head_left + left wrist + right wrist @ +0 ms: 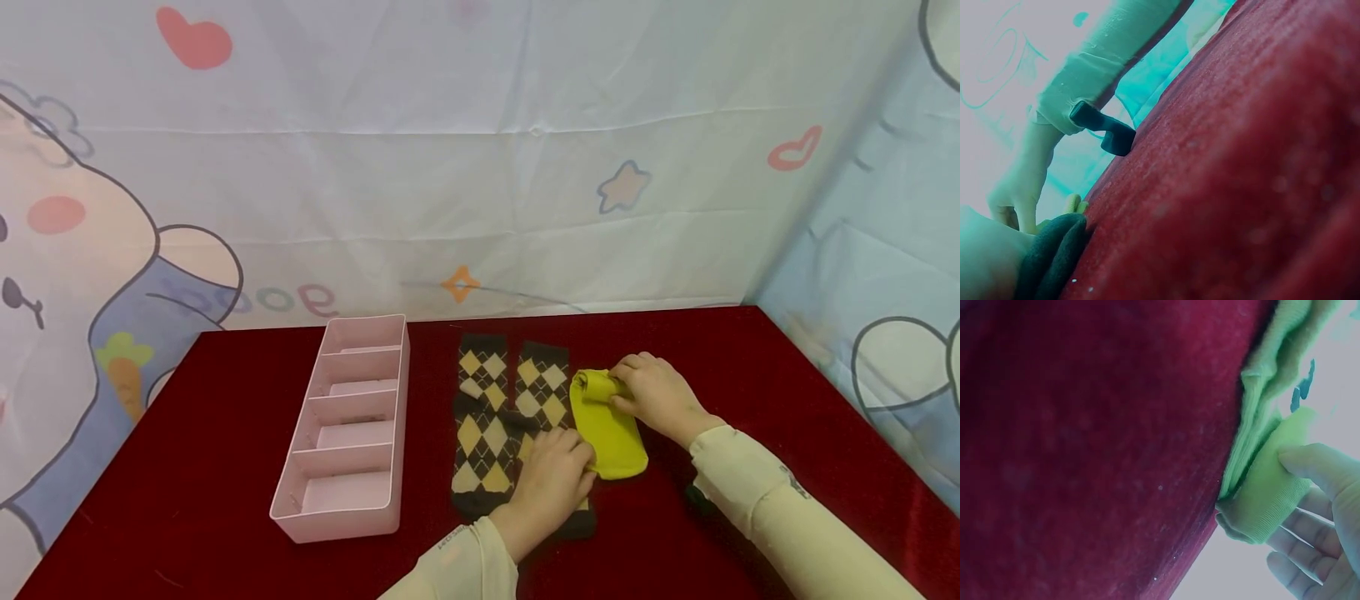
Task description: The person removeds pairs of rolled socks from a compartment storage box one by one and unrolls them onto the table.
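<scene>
A pair of yellow socks [611, 442] lies flat on the table, one layer on the other, with its far end wound into a roll. My right hand [660, 396] grips that roll; in the right wrist view the thumb lies across the rolled socks [1269, 487] and the fingers are behind them. My left hand [551, 475] rests over a dark argyle sock [543, 383], its fingertips at the left edge of the yellow socks. To its left is another argyle sock [482, 450] with yellow and cream diamonds. Part of the right argyle sock is hidden under the left hand.
A pink box [401, 433] with several compartments stands left of the socks on the dark red tablecloth [187, 467]. A printed cloth backdrop [480, 208] rises behind the table. A black device [1119, 137] sits at the right wrist.
</scene>
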Motion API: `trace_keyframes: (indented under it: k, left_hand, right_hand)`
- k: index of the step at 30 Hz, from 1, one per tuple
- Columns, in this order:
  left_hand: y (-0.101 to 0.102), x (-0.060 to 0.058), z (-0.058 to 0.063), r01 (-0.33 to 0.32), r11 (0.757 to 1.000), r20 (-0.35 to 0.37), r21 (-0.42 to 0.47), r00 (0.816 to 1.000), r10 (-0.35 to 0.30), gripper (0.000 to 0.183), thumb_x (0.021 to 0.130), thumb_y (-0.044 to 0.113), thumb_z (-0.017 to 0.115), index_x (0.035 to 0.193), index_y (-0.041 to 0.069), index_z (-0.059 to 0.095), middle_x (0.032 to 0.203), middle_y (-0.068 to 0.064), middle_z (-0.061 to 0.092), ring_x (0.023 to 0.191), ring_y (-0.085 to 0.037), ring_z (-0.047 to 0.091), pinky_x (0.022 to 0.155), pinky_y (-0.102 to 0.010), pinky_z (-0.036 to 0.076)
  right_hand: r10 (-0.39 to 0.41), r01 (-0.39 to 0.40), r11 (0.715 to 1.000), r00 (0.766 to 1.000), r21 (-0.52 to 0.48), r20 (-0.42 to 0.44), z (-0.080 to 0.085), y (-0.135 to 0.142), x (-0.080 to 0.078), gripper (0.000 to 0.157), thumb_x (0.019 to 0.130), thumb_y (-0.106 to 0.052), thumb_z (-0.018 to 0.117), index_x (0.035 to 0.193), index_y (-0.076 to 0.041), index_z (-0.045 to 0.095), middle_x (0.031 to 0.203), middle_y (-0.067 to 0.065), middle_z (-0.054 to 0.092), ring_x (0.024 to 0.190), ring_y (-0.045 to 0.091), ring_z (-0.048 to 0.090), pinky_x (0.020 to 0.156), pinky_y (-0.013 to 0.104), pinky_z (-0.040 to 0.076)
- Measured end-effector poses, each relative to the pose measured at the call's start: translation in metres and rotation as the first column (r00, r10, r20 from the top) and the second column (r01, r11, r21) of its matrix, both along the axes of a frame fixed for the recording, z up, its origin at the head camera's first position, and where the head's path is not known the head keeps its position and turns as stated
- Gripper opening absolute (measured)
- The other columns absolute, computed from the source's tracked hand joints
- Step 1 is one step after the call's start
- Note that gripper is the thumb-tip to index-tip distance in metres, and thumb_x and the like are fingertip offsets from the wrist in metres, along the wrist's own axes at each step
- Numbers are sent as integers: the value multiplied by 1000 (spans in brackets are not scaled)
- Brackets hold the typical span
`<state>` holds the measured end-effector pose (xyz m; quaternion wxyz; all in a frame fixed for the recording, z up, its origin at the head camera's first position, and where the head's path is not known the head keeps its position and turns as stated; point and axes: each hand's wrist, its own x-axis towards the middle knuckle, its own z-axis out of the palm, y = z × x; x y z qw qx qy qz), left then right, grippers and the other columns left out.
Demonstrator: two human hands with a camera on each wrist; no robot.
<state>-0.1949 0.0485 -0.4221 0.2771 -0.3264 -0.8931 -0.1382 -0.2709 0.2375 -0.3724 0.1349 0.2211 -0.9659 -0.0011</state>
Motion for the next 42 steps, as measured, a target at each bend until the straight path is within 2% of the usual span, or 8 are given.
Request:
trace_keyframes:
  k: [11,23,28,32,38,42]
  left_hand:
    - [-1,0,1,3,1000,6,2,1000,-3,10,74,26,70,73,22,60,79,11,54,77,-5,50,70,-18,36]
    - [-1,1,1,6,1000,21,-3,1000,-5,9,74,25,69,74,22,61,80,12,55,77,-5,50,70,-17,36]
    - [-1,1,2,6,1000,21,-1,1000,-6,9,74,25,69,74,22,61,81,11,55,77,-5,49,70,-17,36]
    - [-2,2,2,1,1000,29,-7,1000,0,9,74,26,69,74,22,61,81,11,55,78,-5,49,70,-18,36]
    - [-2,2,2,2,1000,28,-14,1000,-2,9,74,27,70,75,22,62,81,11,55,78,-5,50,70,-17,36]
    - [-1,2,1,-1,1000,29,-18,1000,1,9,74,27,69,75,23,62,81,12,55,79,-5,50,71,-17,36]
  right_hand:
    - [-17,18,1000,999,12,-49,6,0,-5,34,75,-27,70,100,-4,65,97,10,63,87,24,54,79,38,46]
    - [-31,21,997,991,-74,-133,8,-4,-13,26,75,-20,71,97,-7,67,87,9,54,79,22,45,70,31,42]
    - [-50,41,996,992,-84,-113,8,-4,-17,25,77,-19,69,98,-7,66,83,8,53,75,20,45,66,30,42]
    - [-62,54,993,995,-103,-79,8,-5,-22,26,78,-18,68,101,-6,64,84,8,57,75,20,50,67,31,46]
    - [-87,82,984,996,-158,-26,6,-4,-28,29,81,-17,65,107,-5,60,93,11,62,83,23,57,72,36,51]
    - [-99,101,977,995,-188,18,7,-3,-31,24,82,-16,63,103,-4,59,91,11,62,81,22,57,69,35,50]
